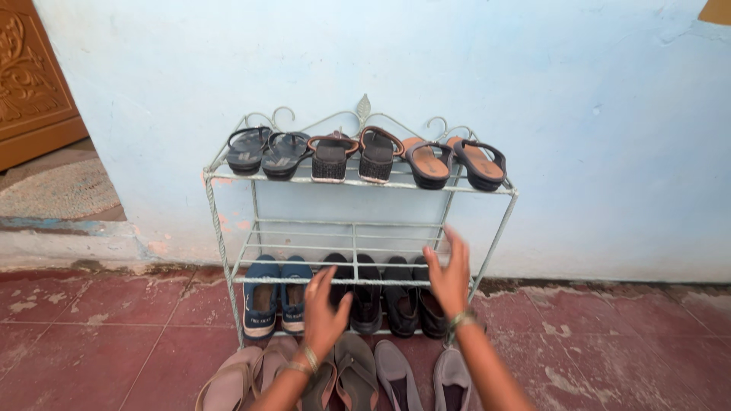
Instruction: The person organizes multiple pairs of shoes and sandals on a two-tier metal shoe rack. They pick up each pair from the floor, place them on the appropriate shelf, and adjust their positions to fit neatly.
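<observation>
A pale metal shoe rack (228, 228) stands against a light blue wall (579, 114) on a red tiled floor (99, 342). Both hands reach toward its lower shelves, fingers spread, holding nothing. The left hand (324, 316) hovers in front of the bottom shelf, over a pair of black shoes (356, 293). The right hand (451, 275) is raised in front of the rack's right side, near a second black pair (403, 293). Blue shoes (274, 293) sit at the bottom shelf's left end. The middle shelf is bare wire. The top shelf carries three pairs of sandals (358, 156). More sandals (232, 384) and grey shoes (422, 377) lie on the floor in front of the rack.
</observation>
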